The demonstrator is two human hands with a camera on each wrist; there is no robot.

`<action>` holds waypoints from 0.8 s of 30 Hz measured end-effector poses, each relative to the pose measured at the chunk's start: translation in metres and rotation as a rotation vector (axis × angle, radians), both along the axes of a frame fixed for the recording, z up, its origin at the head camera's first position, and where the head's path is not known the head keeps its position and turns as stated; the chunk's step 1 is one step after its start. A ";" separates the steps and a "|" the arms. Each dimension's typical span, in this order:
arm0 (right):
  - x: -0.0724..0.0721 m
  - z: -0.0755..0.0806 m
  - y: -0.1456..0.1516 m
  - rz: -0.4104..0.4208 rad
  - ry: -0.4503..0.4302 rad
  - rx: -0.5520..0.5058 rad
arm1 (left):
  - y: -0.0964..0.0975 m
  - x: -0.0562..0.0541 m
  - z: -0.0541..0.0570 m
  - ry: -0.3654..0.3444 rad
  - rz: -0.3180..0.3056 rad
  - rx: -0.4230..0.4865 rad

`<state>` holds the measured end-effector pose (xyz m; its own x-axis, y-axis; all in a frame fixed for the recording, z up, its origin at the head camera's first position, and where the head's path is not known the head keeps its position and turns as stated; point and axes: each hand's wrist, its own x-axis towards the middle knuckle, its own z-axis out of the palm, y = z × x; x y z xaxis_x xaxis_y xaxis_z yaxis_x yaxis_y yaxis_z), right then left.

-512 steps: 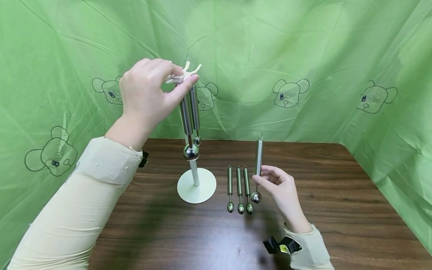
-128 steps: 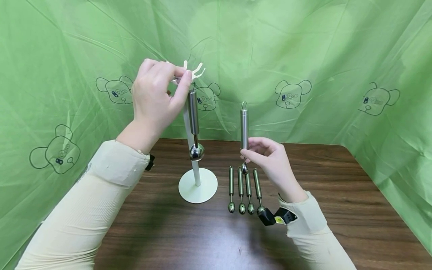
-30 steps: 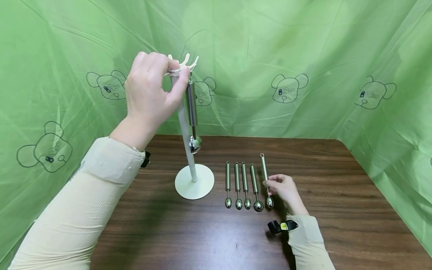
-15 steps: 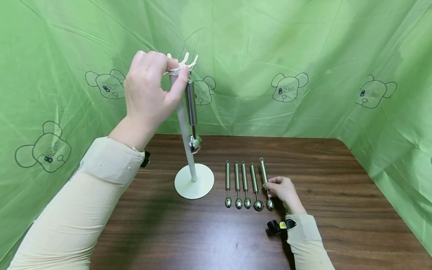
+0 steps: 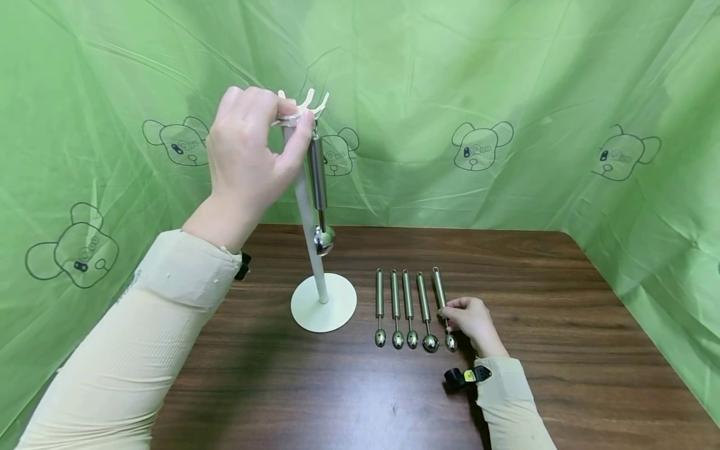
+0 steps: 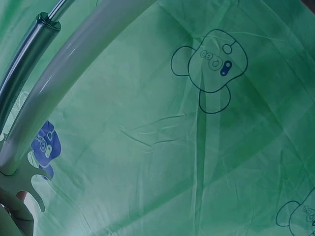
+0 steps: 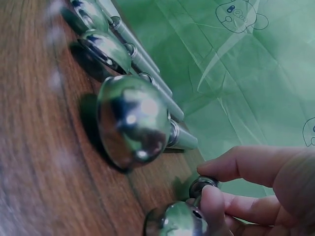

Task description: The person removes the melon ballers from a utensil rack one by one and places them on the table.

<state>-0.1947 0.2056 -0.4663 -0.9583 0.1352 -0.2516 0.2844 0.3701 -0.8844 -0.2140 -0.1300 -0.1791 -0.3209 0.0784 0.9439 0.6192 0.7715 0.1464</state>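
Note:
My left hand [image 5: 244, 140] pinches the top of a white stand [image 5: 305, 206] whose prongs fan out above a pole and round base. One metal melon baller [image 5: 318, 175] hangs from a prong, bowl down. On the table, my right hand [image 5: 471, 319] pinches the lower handle of another melon baller [image 5: 438, 287], the rightmost of a row. Thumb and fingertips meet by its neck in the right wrist view, its round bowl [image 7: 179, 221] just below them. Several more melon ballers [image 5: 423, 300] lie alongside to the left, handles away from me.
The dark wood table [image 5: 315, 394] ends at a green cloth [image 5: 405, 75] with printed bear faces, which rises at the back and both sides. The stand's round base [image 5: 304, 315] is left of the row. A black wrist camera [image 5: 467, 377] sits below my right hand.
Since the earliest frame, melon ballers have gone from the stand to the table row, leaving one hanging. Over the last second, the rightmost one's handle has lowered towards the table; my left hand stays put.

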 end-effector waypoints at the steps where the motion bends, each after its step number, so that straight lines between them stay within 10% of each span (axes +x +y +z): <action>1: 0.000 0.000 0.000 0.000 0.002 0.011 | 0.000 0.000 0.000 0.000 -0.001 0.001; 24: 0.003 -0.001 -0.004 -0.002 0.028 0.123 | 0.000 -0.001 0.000 0.014 -0.010 -0.001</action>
